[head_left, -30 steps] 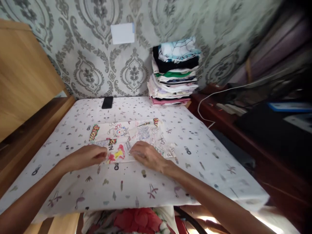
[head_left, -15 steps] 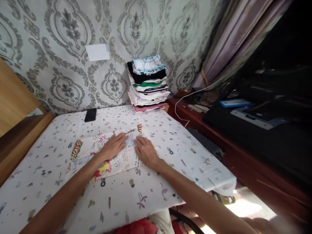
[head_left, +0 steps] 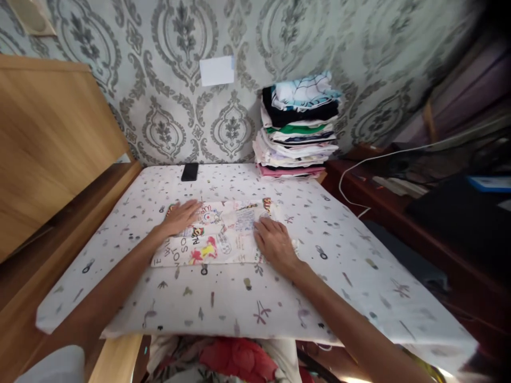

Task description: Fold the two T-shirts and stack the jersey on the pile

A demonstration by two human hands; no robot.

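A folded white garment (head_left: 239, 239) with coloured drawings and lettering lies flat on the patterned tablecloth (head_left: 223, 298). On its left end rests my left hand (head_left: 182, 217), fingers stretched out and palm down. My right hand (head_left: 275, 242) lies on the right end, its fingers slightly bent and spread over the fabric. Neither hand grips anything. Writing and a red and yellow figure show between the hands, with creases near the left side. The cloth beneath both palms is hidden.
A tall stack of folded clothes (head_left: 299, 133) stands against the wall at the back right. A black phone (head_left: 190, 172) lies near the back edge. Wooden furniture (head_left: 56, 138) borders the left. A white cable (head_left: 347, 175) hangs over the dark red furniture on the right.
My left hand has slid from the middle of the garment to its left end, uncovering the prints. The right hand stays on the right end. The view has turned left.
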